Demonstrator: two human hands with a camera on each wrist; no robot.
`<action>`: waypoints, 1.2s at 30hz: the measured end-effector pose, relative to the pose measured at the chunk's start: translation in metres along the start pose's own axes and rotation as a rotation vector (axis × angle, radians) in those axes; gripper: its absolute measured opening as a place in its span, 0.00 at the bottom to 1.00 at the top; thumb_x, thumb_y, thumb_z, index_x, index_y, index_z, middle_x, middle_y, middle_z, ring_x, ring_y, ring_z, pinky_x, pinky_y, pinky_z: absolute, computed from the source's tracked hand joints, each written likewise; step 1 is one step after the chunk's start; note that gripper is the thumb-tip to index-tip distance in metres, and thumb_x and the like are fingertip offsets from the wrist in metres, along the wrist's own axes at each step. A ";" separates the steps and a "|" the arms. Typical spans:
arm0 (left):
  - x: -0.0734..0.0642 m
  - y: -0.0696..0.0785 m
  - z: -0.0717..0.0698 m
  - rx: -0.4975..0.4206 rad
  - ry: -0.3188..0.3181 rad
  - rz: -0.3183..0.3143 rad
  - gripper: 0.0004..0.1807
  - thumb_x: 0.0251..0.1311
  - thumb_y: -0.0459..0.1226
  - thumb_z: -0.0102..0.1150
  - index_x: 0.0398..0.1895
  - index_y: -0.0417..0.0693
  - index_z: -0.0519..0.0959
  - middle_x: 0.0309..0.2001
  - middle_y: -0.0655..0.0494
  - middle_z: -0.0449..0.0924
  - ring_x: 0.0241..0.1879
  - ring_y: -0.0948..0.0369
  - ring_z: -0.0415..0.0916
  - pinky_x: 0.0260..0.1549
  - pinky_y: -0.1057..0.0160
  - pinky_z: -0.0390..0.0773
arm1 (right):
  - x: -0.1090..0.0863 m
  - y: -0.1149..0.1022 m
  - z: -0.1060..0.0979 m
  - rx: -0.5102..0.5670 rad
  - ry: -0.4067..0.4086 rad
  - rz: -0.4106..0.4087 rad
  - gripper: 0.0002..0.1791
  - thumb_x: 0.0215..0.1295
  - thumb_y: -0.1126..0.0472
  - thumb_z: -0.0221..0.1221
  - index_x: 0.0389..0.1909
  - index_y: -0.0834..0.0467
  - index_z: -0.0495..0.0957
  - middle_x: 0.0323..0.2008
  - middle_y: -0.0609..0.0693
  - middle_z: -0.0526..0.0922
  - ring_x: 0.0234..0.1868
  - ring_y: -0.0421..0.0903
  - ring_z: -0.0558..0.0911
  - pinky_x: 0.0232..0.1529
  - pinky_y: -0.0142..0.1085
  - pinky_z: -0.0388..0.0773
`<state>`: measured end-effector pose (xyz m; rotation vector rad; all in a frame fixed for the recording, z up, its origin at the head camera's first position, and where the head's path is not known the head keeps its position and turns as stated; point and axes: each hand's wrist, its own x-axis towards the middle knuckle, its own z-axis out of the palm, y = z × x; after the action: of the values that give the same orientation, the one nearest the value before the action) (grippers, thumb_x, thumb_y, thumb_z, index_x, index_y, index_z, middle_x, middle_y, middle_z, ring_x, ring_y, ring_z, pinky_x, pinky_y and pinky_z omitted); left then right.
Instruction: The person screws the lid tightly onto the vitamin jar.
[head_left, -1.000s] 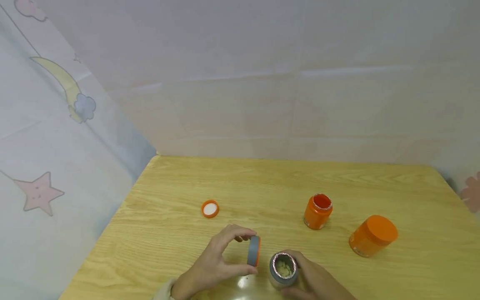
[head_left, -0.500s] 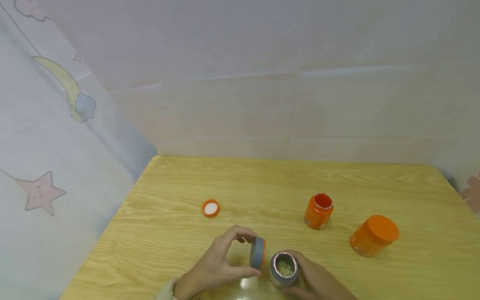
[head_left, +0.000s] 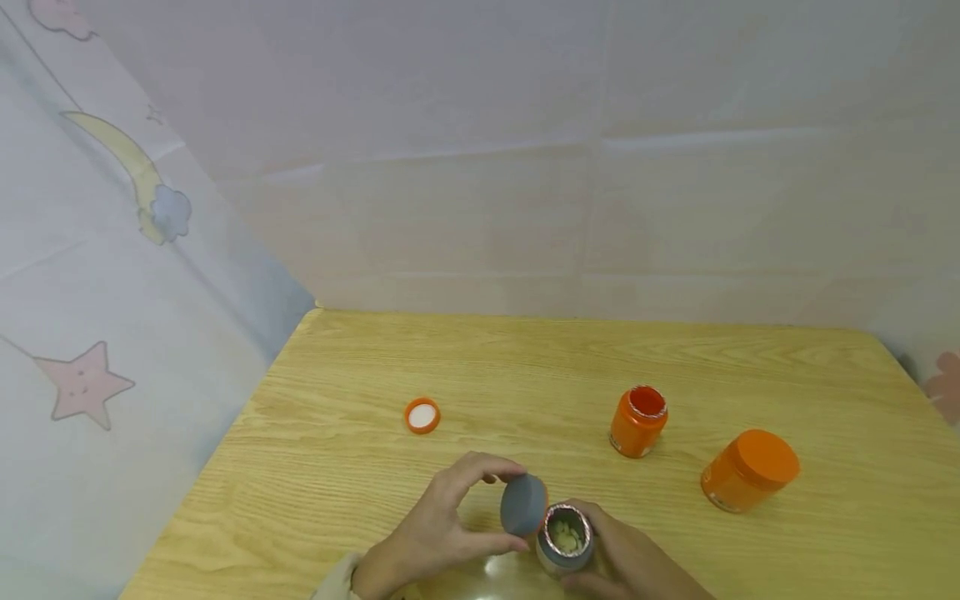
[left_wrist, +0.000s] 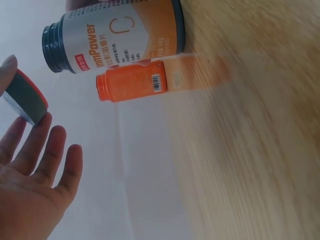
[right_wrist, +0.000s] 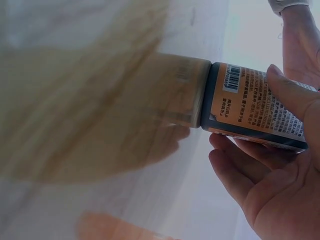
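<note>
My left hand (head_left: pixel 438 529) pinches a grey lid (head_left: pixel 522 506) with an orange rim between thumb and fingertips. The lid is tilted on edge beside the mouth of a grey tablet bottle (head_left: pixel 553 560), its grey top facing up and left. Pale tablets show inside the bottle's foil-ringed mouth. My right hand (head_left: pixel 633 554) grips this bottle from the right, keeping it upright on the table. In the left wrist view, the bottle (left_wrist: pixel 120 37) has a white and orange label, and the lid (left_wrist: pixel 27 97) is apart from its threaded neck. In the right wrist view my thumb and fingers (right_wrist: pixel 292 95) wrap its sides.
On the wooden table (head_left: pixel 360 358), an orange cap (head_left: pixel 422 415) lies with its white liner up. An uncapped orange bottle (head_left: pixel 633 432) stands behind my right hand. A larger orange jar (head_left: pixel 742 475) with its lid on stands farther right. A pale cloth (head_left: pixel 465 217) hangs behind.
My left hand has moved slightly right and turned the lid from edge-on to tilted, so its grey top shows, closer to the bottle mouth. The right hand and bottle have barely moved.
</note>
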<state>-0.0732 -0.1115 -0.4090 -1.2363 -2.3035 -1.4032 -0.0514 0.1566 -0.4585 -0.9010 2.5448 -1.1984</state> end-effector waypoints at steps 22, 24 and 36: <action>0.012 0.004 0.010 0.012 -0.053 0.090 0.37 0.44 0.36 0.79 0.61 0.44 0.75 0.55 0.51 0.79 0.54 0.60 0.75 0.55 0.64 0.78 | 0.002 -0.004 0.001 -0.001 -0.017 0.037 0.39 0.60 0.39 0.64 0.66 0.55 0.66 0.57 0.47 0.82 0.54 0.34 0.79 0.54 0.36 0.80; 0.012 0.003 0.012 0.017 -0.061 0.097 0.37 0.45 0.36 0.79 0.61 0.44 0.75 0.55 0.52 0.79 0.55 0.60 0.75 0.55 0.64 0.77 | 0.004 -0.005 0.000 0.018 -0.040 0.070 0.39 0.61 0.37 0.64 0.66 0.55 0.66 0.57 0.46 0.81 0.54 0.34 0.79 0.55 0.37 0.80; 0.011 0.004 0.019 0.025 -0.126 0.076 0.34 0.49 0.36 0.77 0.62 0.44 0.75 0.55 0.52 0.75 0.56 0.59 0.71 0.54 0.66 0.76 | 0.006 -0.010 0.001 0.042 -0.046 0.038 0.35 0.63 0.40 0.63 0.64 0.55 0.66 0.54 0.44 0.81 0.51 0.32 0.78 0.51 0.35 0.81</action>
<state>-0.0725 -0.0889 -0.4108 -1.4269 -2.3194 -1.3025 -0.0517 0.1476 -0.4512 -0.8575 2.4796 -1.2013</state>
